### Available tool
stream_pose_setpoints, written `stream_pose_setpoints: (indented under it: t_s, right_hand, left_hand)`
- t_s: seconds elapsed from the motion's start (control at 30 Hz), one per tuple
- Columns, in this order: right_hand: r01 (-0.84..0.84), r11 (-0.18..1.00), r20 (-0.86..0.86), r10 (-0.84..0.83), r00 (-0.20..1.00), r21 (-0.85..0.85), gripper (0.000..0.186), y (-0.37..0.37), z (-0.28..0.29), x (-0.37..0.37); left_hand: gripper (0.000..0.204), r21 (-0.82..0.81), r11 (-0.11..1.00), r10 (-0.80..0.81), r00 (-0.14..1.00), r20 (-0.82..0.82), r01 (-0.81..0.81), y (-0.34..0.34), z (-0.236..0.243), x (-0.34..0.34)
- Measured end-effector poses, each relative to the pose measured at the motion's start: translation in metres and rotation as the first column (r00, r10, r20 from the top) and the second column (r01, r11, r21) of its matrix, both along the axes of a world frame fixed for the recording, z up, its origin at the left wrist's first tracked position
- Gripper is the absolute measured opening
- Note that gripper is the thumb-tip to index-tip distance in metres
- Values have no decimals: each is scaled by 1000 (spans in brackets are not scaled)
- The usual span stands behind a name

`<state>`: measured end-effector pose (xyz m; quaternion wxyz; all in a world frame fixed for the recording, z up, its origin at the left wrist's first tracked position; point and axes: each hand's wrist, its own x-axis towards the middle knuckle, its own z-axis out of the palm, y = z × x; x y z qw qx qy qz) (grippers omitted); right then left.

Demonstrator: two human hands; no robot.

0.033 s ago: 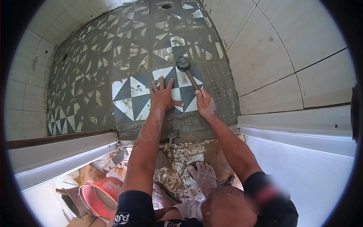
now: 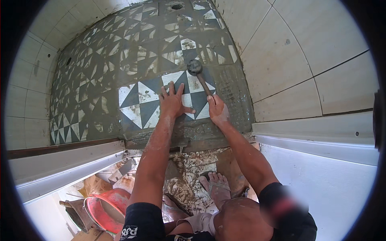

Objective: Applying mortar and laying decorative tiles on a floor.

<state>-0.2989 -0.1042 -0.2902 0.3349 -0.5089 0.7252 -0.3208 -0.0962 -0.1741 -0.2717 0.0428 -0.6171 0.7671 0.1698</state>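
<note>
Centrally, the left hand [image 2: 172, 103] lies palm down on the tiles [image 2: 149, 109], its fingers spread well apart and nearly straight, pointing toward the far edge; the thumb stretches out sideways to the right, and nothing is grasped. The left forearm runs up from the lower edge, leaning slightly right, with pale smears along the skin. To its right, the right hand [image 2: 219, 111] is closed round the near end of the mallet [image 2: 206, 85], fingers curled, the thumb lying toward the handle. The right forearm slants up and leftward from the lower right, the elbow bent outward. The mallet's dark round head is at the far edge of the tiles; whether it touches the surface cannot be told. The tiles, patterned in white and dark triangles, lie beneath the left hand and beside the right. Grey mortar [image 2: 232, 94] borders them at the right, and smeared flooring [image 2: 100, 68] extends beyond and to the left. At lower left stands a red bucket [image 2: 93, 207], tilted in view
</note>
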Motion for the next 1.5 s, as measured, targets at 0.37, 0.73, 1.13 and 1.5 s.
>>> stream_pose_setpoints:
  t_s: [0.37, 0.73, 1.13, 1.5]
  right_hand:
    - [-27, 1000, -17, 27, 999, 3, 41, -6, -4, -2]
    - [-38, 999, 24, 39, 999, -36, 40, 2, 0, 7]
    - [-47, 997, 77, 52, 996, -67, 41, 22, 9, 3]
    - [-11, 1000, 184, 13, 983, -12, 39, 89, 16, -17]
  left_hand:
    - [140, -7, 1000, -6, 1000, -8, 6, 0, -2, -1]
    - [139, -1, 1000, 5, 1000, -19, -5, -1, -3, 0]
    - [129, -62, 997, -57, 996, -70, 53, -6, -13, 30]
    - [124, -12, 955, -297, 955, -7, 297, 27, 12, 105]
